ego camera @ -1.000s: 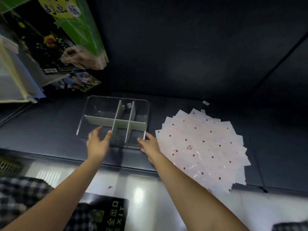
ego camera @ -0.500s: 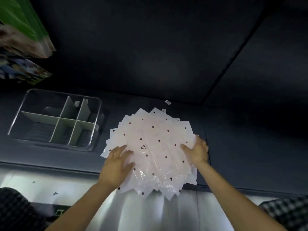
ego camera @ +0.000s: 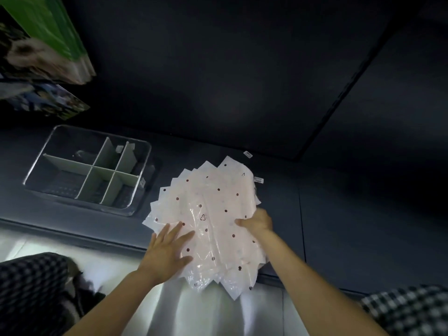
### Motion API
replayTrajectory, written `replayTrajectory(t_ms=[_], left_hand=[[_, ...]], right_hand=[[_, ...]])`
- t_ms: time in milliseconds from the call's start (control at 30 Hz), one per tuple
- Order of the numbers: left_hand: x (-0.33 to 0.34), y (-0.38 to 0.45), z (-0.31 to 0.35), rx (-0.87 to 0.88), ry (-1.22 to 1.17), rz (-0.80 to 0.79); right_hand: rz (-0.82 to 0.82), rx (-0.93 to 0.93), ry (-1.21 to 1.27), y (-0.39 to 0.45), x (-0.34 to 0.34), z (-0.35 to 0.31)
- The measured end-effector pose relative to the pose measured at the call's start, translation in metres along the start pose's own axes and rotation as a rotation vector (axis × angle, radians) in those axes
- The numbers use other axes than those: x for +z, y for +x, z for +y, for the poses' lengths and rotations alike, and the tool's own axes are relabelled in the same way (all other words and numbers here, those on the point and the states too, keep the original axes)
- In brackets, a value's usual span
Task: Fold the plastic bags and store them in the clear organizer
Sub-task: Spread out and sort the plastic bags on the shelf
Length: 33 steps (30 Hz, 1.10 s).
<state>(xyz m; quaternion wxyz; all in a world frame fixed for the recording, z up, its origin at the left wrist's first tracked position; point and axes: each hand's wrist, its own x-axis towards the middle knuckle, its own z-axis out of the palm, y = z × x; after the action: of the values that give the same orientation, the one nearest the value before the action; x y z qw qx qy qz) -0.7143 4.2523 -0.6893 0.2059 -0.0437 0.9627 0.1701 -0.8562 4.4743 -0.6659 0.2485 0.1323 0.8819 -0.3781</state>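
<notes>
The plastic bags [ego camera: 213, 214] were pale pink with dark red dots. The clear organizer [ego camera: 87, 170] had grey-green dividers.

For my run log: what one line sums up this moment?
left hand flat on bag stack | right hand gripping stack edge | organizer empty

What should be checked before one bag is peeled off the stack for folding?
1. Left hand flat on the stack of plastic bags: ok.
2. Right hand grip on the stack's right edge: ok.
3. Only one bag in that grip: cannot tell.
4. Stack fully on the dark counter: not ok, its near edge overhangs.
5. Clear organizer to the left, compartments free: ok.
</notes>
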Motion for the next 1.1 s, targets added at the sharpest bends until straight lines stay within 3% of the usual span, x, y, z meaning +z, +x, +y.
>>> replayTrajectory(t_ms=[267, 533, 800, 967, 1033, 1100], left_hand=[[-0.019, -0.008, 0.005, 0.014, -0.267, 0.079], [-0.023, 0.005, 0.025, 0.106, -0.265, 0.123], [0.006, 0.039, 0.072, 0.231, -0.006, 0.071], [0.017, 0.048, 0.089, 0.243, 0.124, 0.03], [0.016, 0.049, 0.091, 0.242, 0.146, 0.026], [0.016, 0.047, 0.091, 0.243, 0.137, 0.027]], right_hand=[[0.084, 0.028, 0.166, -0.025, -0.025, 0.006], [0.344, 0.093, 0.098, -0.029, -0.143, 0.078], [0.504, 0.123, -0.321, 0.001, -0.262, 0.142], [0.822, 0.039, -0.725, 0.005, -0.286, 0.163], [0.769, -0.071, -0.656, 0.001, -0.268, 0.166], [0.509, -0.134, -0.461, -0.002, -0.234, 0.169]])
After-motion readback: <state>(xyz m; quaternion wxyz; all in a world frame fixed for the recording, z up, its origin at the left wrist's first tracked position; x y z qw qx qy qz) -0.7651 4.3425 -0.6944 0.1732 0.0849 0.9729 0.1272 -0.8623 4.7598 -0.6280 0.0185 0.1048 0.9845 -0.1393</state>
